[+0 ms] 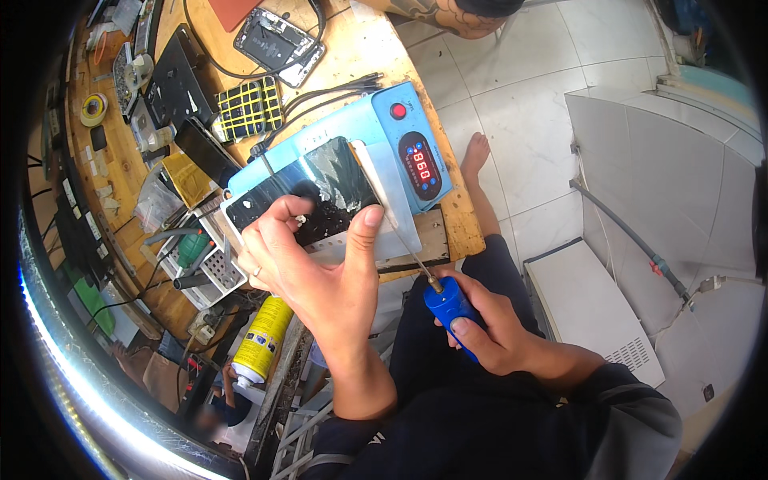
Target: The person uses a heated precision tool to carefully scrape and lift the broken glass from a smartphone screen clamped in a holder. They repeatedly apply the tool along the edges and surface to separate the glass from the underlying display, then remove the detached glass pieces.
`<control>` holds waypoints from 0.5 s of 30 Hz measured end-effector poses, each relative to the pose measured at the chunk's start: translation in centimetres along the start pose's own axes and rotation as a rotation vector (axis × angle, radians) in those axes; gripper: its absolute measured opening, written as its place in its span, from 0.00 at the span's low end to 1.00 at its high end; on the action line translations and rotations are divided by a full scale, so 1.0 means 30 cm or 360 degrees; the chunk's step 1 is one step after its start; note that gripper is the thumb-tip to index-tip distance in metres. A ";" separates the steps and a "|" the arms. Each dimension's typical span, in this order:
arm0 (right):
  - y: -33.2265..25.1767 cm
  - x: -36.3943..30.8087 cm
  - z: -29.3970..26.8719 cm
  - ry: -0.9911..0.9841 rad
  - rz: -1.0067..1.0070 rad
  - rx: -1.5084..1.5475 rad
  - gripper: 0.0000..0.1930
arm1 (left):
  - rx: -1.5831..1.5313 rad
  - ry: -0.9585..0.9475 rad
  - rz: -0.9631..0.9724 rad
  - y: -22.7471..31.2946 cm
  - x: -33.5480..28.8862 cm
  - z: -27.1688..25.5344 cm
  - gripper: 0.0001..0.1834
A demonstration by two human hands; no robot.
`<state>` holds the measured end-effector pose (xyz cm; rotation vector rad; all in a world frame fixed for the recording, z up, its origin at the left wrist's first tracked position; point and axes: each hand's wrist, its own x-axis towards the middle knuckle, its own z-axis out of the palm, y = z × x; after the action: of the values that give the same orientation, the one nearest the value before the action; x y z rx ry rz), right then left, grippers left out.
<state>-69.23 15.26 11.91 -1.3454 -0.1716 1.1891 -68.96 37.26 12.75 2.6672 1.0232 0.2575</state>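
Observation:
A black, glossy phone screen lies on a pale sheet over a light-blue heating plate machine. Dark crumbs are scattered on the lower part of the screen. My left hand grips it, with the thumb at its right edge and the fingers bent over the near side. In my right hand is a blue handheld tool, fingers wrapped round its body. Its thin metal shaft points up and left toward the screen's right edge; whether the tip touches I cannot tell.
An opened phone and cables lie at the back of the wooden bench. Left of the machine are a yellow-strapped black block and a white basket. A yellow spray can stands nearby. Another person's tattooed arm rests at the top.

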 end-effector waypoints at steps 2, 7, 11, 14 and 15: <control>0.000 -0.001 -0.003 -0.0004 -0.0017 0.0046 0.32 | -0.0087 -0.0010 -0.0002 -0.005 0.003 -0.003 0.34; -0.003 -0.003 -0.002 -0.0020 -0.0001 0.0022 0.32 | -0.0238 -0.0087 0.0017 -0.020 0.006 -0.024 0.27; -0.003 -0.005 0.000 -0.0029 0.0019 0.0087 0.32 | -0.0306 -0.0112 0.0078 -0.029 0.008 -0.034 0.21; -0.002 -0.007 0.001 -0.0034 0.0018 0.0098 0.32 | -0.0375 -0.0124 0.0067 -0.033 0.010 -0.037 0.18; -0.002 -0.008 0.002 -0.0025 0.0000 0.0031 0.32 | -0.0390 -0.0127 0.0069 -0.034 0.010 -0.038 0.18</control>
<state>-69.35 15.14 12.08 -1.3195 -0.1707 1.1986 -69.67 38.42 13.52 2.4593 0.8513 0.2644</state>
